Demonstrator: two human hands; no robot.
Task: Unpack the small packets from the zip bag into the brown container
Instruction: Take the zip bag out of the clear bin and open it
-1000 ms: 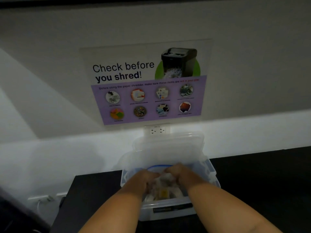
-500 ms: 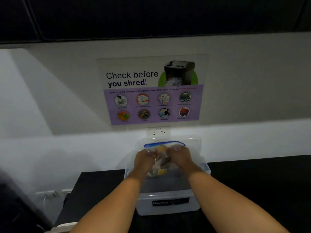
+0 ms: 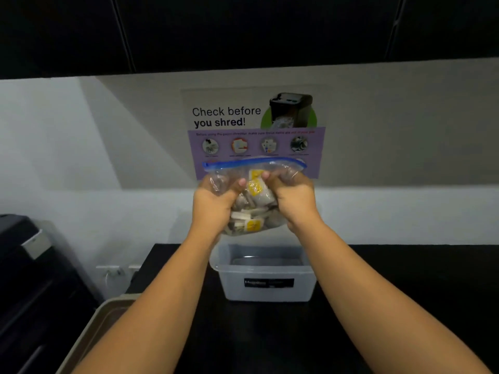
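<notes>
From my remote seat I see both hands raised in the middle of the view, holding the zip bag [image 3: 244,172] in the air between them. The bag is clear, crinkled film with a blue zip strip running across its top. It hangs above a frosted plastic box [image 3: 235,288] and clear of it, in front of the lower edge of a wall poster [image 3: 226,116].

The left hand [image 3: 213,203] has its grip clenched around the bag's left side, fingers curled into the film and the thumb pressed on the near face. The right hand [image 3: 294,198] grasps the right side the same way, thumb tip near the top middle. The film bunches and wrinkles under both grips.

Inside the bag lie the small packets [image 3: 255,188], flat rectangular sachets, pale grey and white with yellow patches, heaped loosely toward the bottom.

The box is rectangular with rounded corners, its walls translucent and matte, and a black label sits on its near wall. It stands on the smooth black desk [image 3: 405,292], toward the far edge by the white wall. I cannot tell what lies in it.

The brown container [image 3: 89,336] shows only as a tan, smooth rim with a rounded corner at the near left, well apart from the bag. A dark machine [image 3: 27,265] stands at the far left.
</notes>
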